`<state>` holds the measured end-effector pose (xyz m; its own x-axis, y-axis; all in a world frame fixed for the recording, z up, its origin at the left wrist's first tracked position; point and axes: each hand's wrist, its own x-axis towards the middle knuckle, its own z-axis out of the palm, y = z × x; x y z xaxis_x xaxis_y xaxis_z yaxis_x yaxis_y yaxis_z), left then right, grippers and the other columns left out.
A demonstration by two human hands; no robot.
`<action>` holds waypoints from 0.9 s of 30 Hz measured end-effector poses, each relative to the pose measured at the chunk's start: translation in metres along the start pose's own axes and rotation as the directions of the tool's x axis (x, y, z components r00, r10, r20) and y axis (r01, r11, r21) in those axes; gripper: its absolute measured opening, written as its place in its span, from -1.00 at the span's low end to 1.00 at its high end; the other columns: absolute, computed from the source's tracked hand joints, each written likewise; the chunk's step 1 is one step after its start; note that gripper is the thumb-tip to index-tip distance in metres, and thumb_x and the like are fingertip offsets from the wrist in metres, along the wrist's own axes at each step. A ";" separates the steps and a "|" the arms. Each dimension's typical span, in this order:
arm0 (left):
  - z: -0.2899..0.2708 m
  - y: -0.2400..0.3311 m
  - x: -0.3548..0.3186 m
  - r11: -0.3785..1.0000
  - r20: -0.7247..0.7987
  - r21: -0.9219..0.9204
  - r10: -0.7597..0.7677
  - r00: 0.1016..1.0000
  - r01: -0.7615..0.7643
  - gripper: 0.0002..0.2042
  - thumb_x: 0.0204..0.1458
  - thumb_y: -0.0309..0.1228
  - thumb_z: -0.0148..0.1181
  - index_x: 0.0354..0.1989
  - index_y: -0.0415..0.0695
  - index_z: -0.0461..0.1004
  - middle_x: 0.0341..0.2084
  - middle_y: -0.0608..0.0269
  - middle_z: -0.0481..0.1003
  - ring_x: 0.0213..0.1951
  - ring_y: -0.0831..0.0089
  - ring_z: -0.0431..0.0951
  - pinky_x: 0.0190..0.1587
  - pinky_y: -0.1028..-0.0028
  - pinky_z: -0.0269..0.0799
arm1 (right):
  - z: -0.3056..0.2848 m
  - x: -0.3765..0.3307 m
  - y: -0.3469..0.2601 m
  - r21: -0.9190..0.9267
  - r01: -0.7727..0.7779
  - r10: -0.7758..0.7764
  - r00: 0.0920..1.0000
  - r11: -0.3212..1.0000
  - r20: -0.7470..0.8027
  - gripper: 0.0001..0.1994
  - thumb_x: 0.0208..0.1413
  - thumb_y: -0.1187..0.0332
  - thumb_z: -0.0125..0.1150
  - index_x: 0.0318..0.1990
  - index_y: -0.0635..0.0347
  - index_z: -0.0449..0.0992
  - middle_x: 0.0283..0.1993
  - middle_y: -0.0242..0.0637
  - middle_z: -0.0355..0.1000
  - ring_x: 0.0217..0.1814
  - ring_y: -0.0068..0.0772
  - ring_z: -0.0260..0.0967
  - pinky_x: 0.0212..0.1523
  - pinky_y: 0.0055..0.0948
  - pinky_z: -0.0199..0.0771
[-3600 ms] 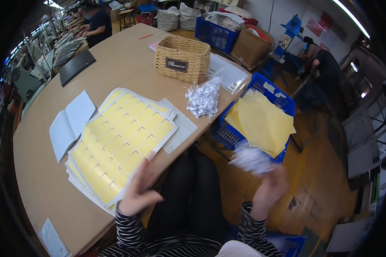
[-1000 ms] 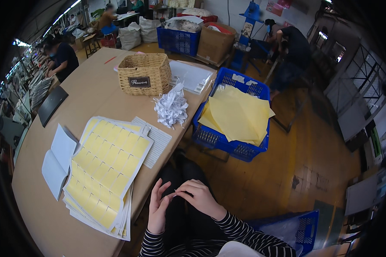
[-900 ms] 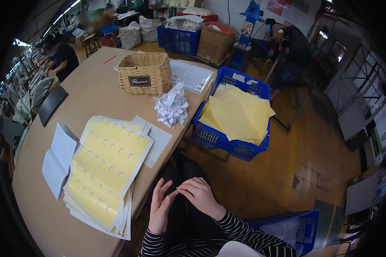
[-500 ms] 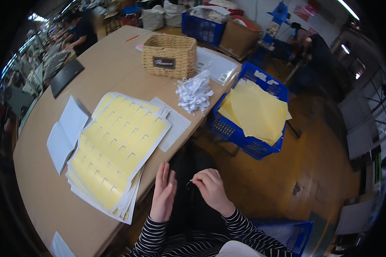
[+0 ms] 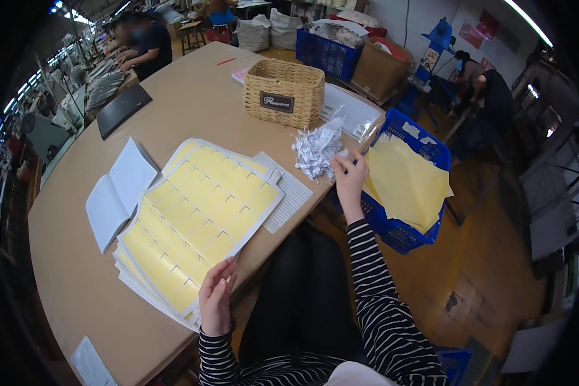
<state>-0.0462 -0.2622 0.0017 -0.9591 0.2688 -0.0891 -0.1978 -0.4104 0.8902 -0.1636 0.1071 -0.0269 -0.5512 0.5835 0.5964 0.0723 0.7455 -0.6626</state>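
Right hand (image 5: 349, 183) pinches a small white scrap at the paper-scrap pile (image 5: 316, 148): light, flimsy, crushable. Left hand (image 5: 216, 298), fingers loosely open, rests at the yellow label sheets (image 5: 199, 215).

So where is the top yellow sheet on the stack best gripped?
By the near corner of the top yellow sheet, where the left hand already rests. That corner sits at the table edge and the sheets below fan out there, so a pinch from the person's side should lift one sheet.
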 end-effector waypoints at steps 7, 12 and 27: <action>-0.010 -0.004 -0.003 0.993 -0.013 -0.098 -0.065 0.998 0.063 -0.68 0.18 -0.42 0.04 0.08 -0.28 0.36 0.12 -0.01 0.39 0.18 0.24 0.38 0.28 0.26 0.21 | 0.043 -0.029 0.053 0.518 -0.401 0.424 0.902 0.755 0.079 -0.82 0.01 0.38 0.38 -0.25 0.26 0.65 -0.01 -0.20 0.37 0.03 -0.31 0.29 0.08 -0.39 0.28; -0.016 0.001 0.002 0.996 -0.019 -0.089 -0.034 0.999 0.032 -0.67 0.18 -0.39 0.05 0.08 -0.26 0.37 0.10 0.04 0.41 0.16 0.26 0.40 0.26 0.27 0.24 | 0.027 -0.019 0.050 0.677 -0.468 0.470 0.860 0.568 0.200 -0.83 0.07 0.43 0.32 -0.30 0.41 0.60 -0.17 -0.35 0.43 -0.10 -0.53 0.34 -0.03 -0.52 0.29; -0.023 0.006 0.005 0.999 -0.022 -0.032 -0.001 1.000 0.000 -0.73 0.19 -0.40 0.06 -0.02 -0.30 0.42 -0.05 0.04 0.50 0.07 0.29 0.47 0.21 0.28 0.30 | 0.027 -0.006 0.050 0.666 -0.674 0.622 0.680 0.320 0.389 -0.48 0.14 0.35 0.29 0.24 0.25 0.31 0.12 -0.31 0.37 0.12 -0.55 0.24 0.10 -0.46 0.21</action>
<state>-0.0563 -0.2832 -0.0038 -0.9632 0.2495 -0.0997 -0.2041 -0.4381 0.8754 -0.1791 0.1324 -0.0761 -0.6529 0.7350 -0.1830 -0.1592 -0.3693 -0.9156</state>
